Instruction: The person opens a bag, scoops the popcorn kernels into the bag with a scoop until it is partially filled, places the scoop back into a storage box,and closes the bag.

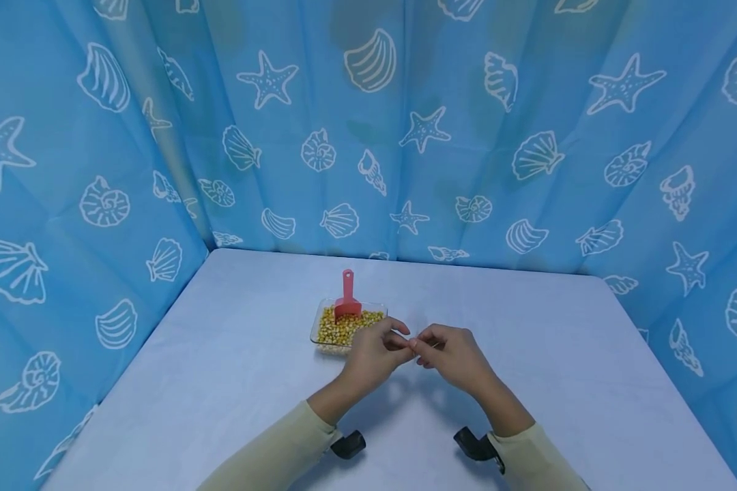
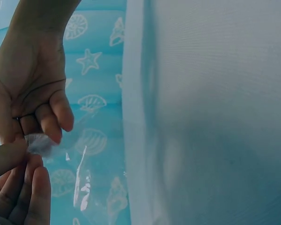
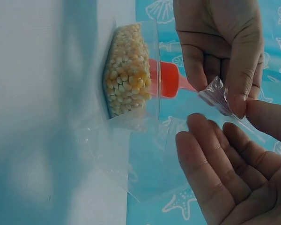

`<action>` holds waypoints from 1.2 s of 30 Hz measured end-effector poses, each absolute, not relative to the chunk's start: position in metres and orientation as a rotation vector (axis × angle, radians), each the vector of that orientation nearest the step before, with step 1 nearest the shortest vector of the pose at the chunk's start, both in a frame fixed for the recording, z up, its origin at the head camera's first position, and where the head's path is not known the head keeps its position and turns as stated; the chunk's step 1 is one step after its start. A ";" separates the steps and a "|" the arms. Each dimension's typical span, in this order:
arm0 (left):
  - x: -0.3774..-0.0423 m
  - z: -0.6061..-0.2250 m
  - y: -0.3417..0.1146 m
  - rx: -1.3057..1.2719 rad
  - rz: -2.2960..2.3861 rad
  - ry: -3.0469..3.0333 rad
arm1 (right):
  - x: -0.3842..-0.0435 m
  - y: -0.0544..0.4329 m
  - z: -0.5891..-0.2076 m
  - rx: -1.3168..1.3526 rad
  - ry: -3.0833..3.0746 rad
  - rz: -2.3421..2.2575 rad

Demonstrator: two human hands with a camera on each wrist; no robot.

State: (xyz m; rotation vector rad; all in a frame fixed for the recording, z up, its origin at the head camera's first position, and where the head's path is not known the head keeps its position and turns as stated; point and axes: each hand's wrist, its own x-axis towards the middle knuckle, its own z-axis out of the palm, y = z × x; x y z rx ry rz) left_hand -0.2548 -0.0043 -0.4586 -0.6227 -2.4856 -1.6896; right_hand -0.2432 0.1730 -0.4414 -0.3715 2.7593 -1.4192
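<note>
Bag [image 3: 145, 161], clear plastic, is pinched at its bunched edge by left hand [image 1: 371, 351] and right hand [image 1: 454, 356]; its drape below grip is shown clearly only by wrist views. Corn dish [image 1: 331, 344] is seen left of grip.

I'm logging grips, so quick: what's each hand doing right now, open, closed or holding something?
Left hand: closed, pinching a clear plastic bag at its bunched edge.
Right hand: closed, pinching the same bag beside the left.
</note>
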 end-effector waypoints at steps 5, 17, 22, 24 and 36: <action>-0.254 -0.457 -0.004 -0.624 -1.688 -2.502 | -0.243 0.173 -0.440 -0.332 2.779 -1.437; -0.257 -0.456 -0.006 -0.599 -1.758 -2.616 | -0.244 0.175 -0.443 -0.375 2.770 -1.503; -0.256 -0.457 -0.005 -0.617 -1.685 -2.617 | -0.245 0.171 -0.444 -0.337 2.742 -1.473; -0.256 -0.457 -0.005 -0.628 -1.698 -2.604 | -0.246 0.171 -0.445 -0.328 2.719 -1.471; -0.254 -0.451 -0.002 -0.581 -1.691 -2.551 | -0.248 0.179 -0.443 -0.341 2.677 -1.535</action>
